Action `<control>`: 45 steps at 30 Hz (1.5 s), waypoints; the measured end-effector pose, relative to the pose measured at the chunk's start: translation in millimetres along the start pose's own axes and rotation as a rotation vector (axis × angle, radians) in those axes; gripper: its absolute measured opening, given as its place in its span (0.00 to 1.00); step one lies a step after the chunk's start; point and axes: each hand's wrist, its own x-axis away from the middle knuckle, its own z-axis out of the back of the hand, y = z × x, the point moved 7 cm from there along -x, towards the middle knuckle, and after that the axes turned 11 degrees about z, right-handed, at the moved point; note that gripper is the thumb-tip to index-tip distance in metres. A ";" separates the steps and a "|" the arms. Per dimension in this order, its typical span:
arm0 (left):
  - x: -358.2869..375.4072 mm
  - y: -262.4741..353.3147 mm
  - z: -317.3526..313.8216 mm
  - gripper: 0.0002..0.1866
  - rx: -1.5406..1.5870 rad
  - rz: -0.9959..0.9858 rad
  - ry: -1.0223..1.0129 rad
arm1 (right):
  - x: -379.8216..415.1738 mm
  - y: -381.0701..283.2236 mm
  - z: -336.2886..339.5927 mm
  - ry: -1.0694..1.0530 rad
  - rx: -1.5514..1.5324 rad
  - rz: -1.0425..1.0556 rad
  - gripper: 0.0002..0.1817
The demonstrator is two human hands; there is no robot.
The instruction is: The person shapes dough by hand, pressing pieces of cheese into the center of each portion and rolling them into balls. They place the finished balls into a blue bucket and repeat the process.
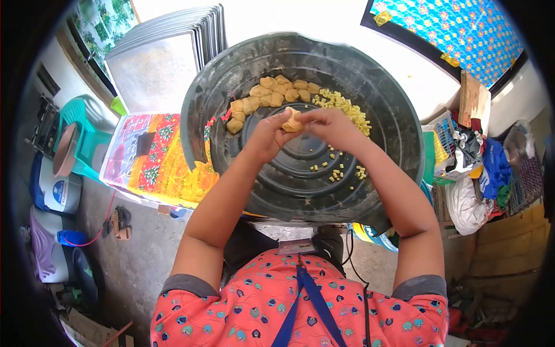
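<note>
Over the middle of a large round black tray (pixel 370 191), my left hand (pixel 270 134) holds a piece of tan dough (pixel 292 122). My right hand (pixel 330 126) pinches the same piece from the other side. Several rounded dough pieces (pixel 269 92) lie in a curved cluster at the tray's back left. Beside them on the right is a heap of small pale yellow cubes (pixel 347 109). More yellow cubes (pixel 335 174) are scattered nearer to me. Small red pieces (pixel 226 114) lie at the left of the dough cluster.
A stack of metal trays (pixel 156 63) leans at the back left, above a table with a colourful cover (pixel 162 153). A green chair (pixel 81 139) stands at the far left. Bags and cloths (pixel 471 202) are piled at the right, beside a wooden board (pixel 473 101).
</note>
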 end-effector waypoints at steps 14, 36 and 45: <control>7.6 3.4 -20.2 0.22 0.021 -0.123 -0.161 | -4.3 15.4 3.9 0.169 -0.006 -0.104 0.20; 5.2 4.2 -15.8 0.12 -0.484 -0.154 0.160 | 4.7 14.4 7.3 0.067 -0.287 -0.296 0.19; 3.3 7.8 -5.0 0.11 -0.184 -0.122 0.070 | 2.1 28.1 7.9 0.086 -0.463 -0.239 0.18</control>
